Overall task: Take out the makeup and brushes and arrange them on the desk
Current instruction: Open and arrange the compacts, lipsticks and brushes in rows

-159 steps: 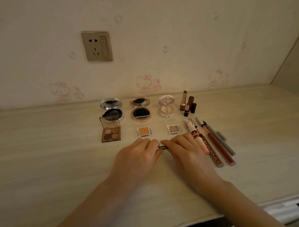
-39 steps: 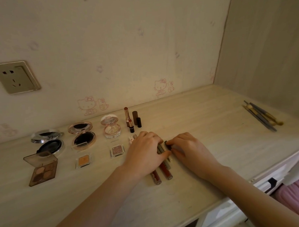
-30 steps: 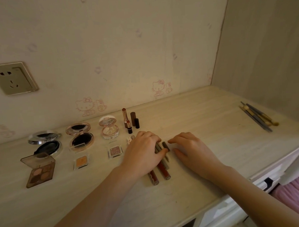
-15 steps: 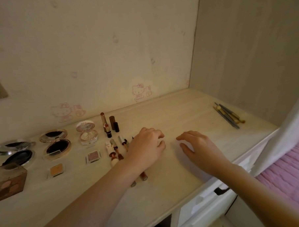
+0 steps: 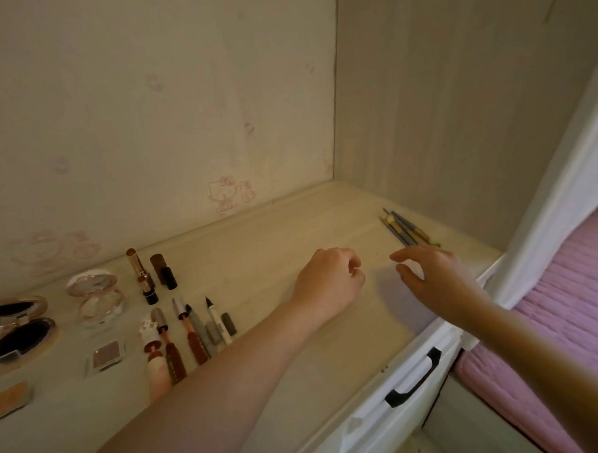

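From the head camera, my left hand [image 5: 327, 281] hovers over the pale wooden desk [image 5: 291, 233], fingers loosely curled toward the thumb with nothing visible inside them. My right hand [image 5: 437, 278] is spread, fingers straight and apart, holding nothing, its fingertips just short of the bundle of makeup brushes [image 5: 404, 228] lying by the side wall near the desk's right end.

Left of my forearm is a row of slim pens and gloss tubes [image 5: 192, 330] laid side by side; the brown tube [image 5: 175, 360] has lettering too blurred to read. Behind them stand an uncapped lipstick [image 5: 140, 271] and its dark cap [image 5: 162, 271]. Further left are an open pink compact [image 5: 97, 296], an open dark compact [image 5: 19, 327], a small shimmer eyeshadow pan [image 5: 106, 351] and an orange pan [image 5: 10, 400].

The wall carries a pink cartoon cat print [image 5: 226, 193], without legible words. A black drawer handle [image 5: 414, 379] shows below the desk edge, beside pink bedding [image 5: 569, 317].
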Motion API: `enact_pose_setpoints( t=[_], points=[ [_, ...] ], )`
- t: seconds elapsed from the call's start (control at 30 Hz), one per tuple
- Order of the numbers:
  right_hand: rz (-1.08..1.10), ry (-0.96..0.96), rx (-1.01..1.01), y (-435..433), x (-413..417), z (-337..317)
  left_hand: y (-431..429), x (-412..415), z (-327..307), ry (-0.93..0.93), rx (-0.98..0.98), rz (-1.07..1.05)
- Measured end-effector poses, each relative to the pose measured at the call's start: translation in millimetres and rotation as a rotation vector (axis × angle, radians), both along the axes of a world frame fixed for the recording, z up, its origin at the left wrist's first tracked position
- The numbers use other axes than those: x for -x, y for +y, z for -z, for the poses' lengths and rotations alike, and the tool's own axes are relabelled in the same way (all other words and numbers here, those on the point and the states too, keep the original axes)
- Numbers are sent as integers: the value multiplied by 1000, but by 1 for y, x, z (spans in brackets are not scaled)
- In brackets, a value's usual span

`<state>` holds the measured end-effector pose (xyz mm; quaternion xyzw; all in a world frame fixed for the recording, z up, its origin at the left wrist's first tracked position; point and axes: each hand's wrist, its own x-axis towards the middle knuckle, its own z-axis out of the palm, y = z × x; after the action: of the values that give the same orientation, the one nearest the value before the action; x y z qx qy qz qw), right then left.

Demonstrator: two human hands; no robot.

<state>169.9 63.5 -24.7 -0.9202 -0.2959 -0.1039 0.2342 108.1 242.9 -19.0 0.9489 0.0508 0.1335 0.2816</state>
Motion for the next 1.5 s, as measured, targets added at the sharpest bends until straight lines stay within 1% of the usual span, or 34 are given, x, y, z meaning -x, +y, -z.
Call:
enact_pose_setpoints(
  t=[0.1,0.3,0.5,0.63,0.87,1.03,1.13,1.27,1.4,1.5],
  points=[
    [95,19,-79,-11,-32,0,-15,-28,6,-7,28,11],
    [230,127,-84,-25,-95,5,-37,-88,17,18,-26,55],
    [287,213,-114,-21,-135,-1,-47,-132,25,30,-104,70],
    [287,225,-93,-13,-150,-2,-51,-145,31,23,-161,76],
    [278,235,-94,-3,-163,4,-49,-152,33,-5,-211,87],
    [285,292,-59,-2,-159,7,-42,-147,28,-43,-252,50],
    [287,313,-43,-4,-153,7,-31,-145,24,-2,-252,0],
    [269,344,3,-5,-140,2,-18,-140,18,54,-196,-57],
    [269,444,-33,-7,-130,-9,-8,-135,10,119,-220,-127],
    [282,450,-44,-10,-129,-17,-3,-135,4,166,-206,-165]
  ],
)
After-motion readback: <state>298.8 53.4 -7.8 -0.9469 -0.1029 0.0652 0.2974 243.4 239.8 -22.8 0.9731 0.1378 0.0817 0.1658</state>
